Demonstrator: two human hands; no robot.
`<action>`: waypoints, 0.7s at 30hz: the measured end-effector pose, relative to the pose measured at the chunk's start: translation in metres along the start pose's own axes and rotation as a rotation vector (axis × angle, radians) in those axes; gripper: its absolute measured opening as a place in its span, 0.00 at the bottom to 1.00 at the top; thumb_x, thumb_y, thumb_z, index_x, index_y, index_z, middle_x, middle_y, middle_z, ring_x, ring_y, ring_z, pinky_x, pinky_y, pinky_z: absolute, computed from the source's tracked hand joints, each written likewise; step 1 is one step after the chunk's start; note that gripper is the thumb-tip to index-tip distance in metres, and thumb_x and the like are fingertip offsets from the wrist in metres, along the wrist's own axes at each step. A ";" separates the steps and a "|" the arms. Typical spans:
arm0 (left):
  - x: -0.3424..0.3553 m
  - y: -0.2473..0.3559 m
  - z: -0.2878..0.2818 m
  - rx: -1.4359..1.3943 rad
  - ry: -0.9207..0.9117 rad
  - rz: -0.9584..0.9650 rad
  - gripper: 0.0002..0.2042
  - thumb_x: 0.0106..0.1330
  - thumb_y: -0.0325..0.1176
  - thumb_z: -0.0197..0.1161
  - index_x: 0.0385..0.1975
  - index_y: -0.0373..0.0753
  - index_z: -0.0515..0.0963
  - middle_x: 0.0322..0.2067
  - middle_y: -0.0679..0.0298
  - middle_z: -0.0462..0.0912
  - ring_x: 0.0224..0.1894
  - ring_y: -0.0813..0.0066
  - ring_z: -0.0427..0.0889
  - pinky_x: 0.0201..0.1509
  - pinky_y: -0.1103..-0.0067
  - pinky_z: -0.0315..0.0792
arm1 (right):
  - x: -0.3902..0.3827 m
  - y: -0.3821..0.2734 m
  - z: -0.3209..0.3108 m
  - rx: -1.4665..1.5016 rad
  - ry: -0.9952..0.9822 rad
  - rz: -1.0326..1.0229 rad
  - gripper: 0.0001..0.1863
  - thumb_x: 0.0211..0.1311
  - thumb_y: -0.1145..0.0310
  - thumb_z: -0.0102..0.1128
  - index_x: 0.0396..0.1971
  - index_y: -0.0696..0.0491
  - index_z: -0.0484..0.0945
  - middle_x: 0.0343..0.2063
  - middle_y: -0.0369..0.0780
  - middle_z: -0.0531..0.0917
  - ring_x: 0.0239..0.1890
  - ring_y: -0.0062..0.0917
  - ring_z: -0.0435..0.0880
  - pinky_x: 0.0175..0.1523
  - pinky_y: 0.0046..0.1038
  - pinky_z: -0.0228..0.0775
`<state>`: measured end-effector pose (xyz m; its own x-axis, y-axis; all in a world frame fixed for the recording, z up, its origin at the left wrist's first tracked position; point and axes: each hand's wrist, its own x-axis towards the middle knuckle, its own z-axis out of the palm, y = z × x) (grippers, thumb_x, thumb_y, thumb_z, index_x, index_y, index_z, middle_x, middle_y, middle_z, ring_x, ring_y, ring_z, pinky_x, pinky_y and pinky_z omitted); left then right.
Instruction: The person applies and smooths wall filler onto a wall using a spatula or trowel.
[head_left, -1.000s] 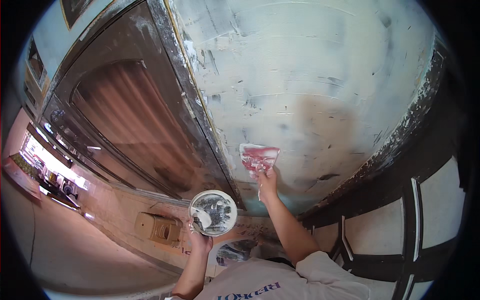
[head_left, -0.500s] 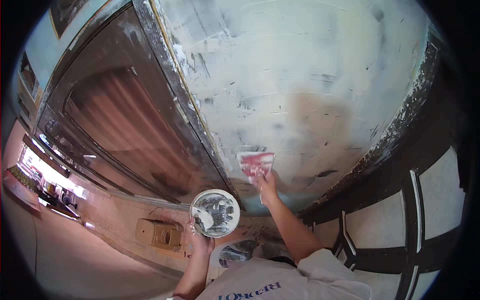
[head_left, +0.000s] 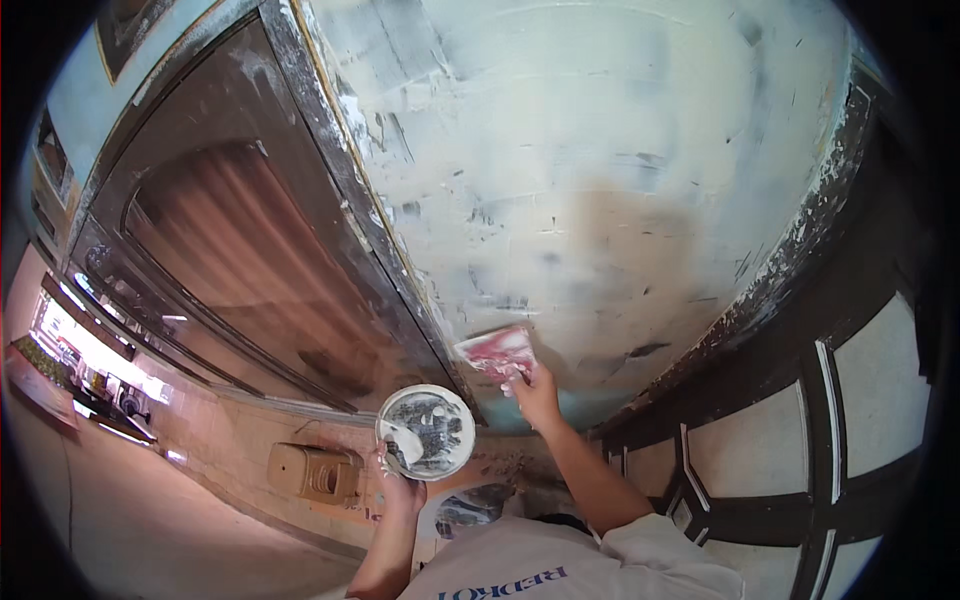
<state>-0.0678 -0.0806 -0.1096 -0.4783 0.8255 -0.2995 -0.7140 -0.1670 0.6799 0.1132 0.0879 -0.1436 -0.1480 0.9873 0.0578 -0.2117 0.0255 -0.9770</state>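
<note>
My right hand (head_left: 535, 396) grips a red putty knife (head_left: 498, 352) smeared with white paste. Its wide blade lies against the lower left part of the patchy wall (head_left: 560, 140), close to the door frame. In my left hand (head_left: 402, 487) is a round tub (head_left: 468, 412), held by its near left rim. White putty (head_left: 403, 441) clings to the tub's dark inside, with a thicker lump on the left. Fingers of the left hand are partly hidden behind the tub.
At left stands a dark wooden door (head_left: 330, 330) with a reddish curtain behind its pane. A brown plastic stool (head_left: 310, 474) is on the floor below it. Dark panelling with pale panels (head_left: 755, 455) runs along the right.
The putty knife has moved down and slightly left along the wall, and its blade has turned. The tub has dropped slightly in the picture, still in my left hand.
</note>
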 end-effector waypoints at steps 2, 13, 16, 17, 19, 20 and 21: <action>-0.002 0.002 -0.004 -0.011 0.000 -0.007 0.24 0.63 0.50 0.43 0.54 0.41 0.65 0.52 0.62 0.70 0.54 0.62 0.68 0.57 0.66 0.63 | -0.002 -0.036 0.001 -0.449 -0.065 -0.078 0.10 0.54 0.73 0.58 0.36 0.60 0.73 0.26 0.44 0.79 0.27 0.24 0.79 0.30 0.28 0.70; 0.008 -0.024 0.007 -0.054 -0.039 -0.123 0.22 0.65 0.47 0.43 0.52 0.39 0.65 0.51 0.62 0.71 0.55 0.65 0.69 0.59 0.70 0.62 | 0.021 -0.102 -0.078 -0.948 0.213 -0.412 0.09 0.49 0.70 0.59 0.29 0.58 0.73 0.26 0.48 0.77 0.28 0.43 0.77 0.34 0.38 0.69; 0.011 -0.032 0.011 -0.061 -0.089 -0.127 0.21 0.66 0.46 0.42 0.52 0.39 0.66 0.50 0.62 0.72 0.54 0.66 0.69 0.59 0.70 0.61 | 0.002 -0.121 -0.106 -0.871 0.133 -0.347 0.08 0.49 0.71 0.59 0.29 0.58 0.74 0.25 0.47 0.77 0.27 0.41 0.77 0.33 0.36 0.69; 0.010 -0.033 0.015 -0.048 -0.126 -0.138 0.21 0.66 0.46 0.42 0.52 0.39 0.66 0.51 0.62 0.72 0.54 0.66 0.69 0.59 0.69 0.61 | -0.003 -0.124 -0.109 -0.833 0.066 -0.303 0.08 0.49 0.72 0.59 0.29 0.58 0.75 0.25 0.47 0.77 0.27 0.40 0.77 0.33 0.35 0.69; 0.011 -0.040 0.015 -0.042 -0.075 -0.163 0.21 0.67 0.45 0.41 0.52 0.39 0.66 0.50 0.62 0.72 0.54 0.66 0.69 0.60 0.69 0.61 | -0.001 -0.123 -0.081 -0.860 -0.025 -0.383 0.09 0.49 0.71 0.59 0.31 0.58 0.75 0.25 0.47 0.77 0.27 0.40 0.77 0.33 0.36 0.70; 0.012 -0.043 0.013 -0.009 -0.084 -0.150 0.23 0.65 0.48 0.44 0.54 0.39 0.65 0.52 0.62 0.71 0.55 0.65 0.68 0.60 0.69 0.61 | 0.002 -0.121 -0.059 -0.882 -0.123 -0.468 0.10 0.49 0.70 0.59 0.32 0.57 0.75 0.26 0.47 0.77 0.27 0.41 0.78 0.34 0.36 0.70; 0.012 -0.045 0.016 0.024 -0.103 -0.144 0.26 0.62 0.50 0.46 0.55 0.39 0.64 0.53 0.62 0.70 0.56 0.65 0.68 0.60 0.69 0.61 | 0.006 -0.118 -0.041 -0.890 -0.139 -0.507 0.11 0.49 0.70 0.59 0.33 0.57 0.75 0.26 0.47 0.78 0.28 0.41 0.78 0.34 0.37 0.70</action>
<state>-0.0332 -0.0551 -0.1333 -0.3167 0.8909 -0.3256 -0.7581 -0.0314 0.6514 0.1764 0.0976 -0.0366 -0.3626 0.8029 0.4731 0.5025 0.5960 -0.6263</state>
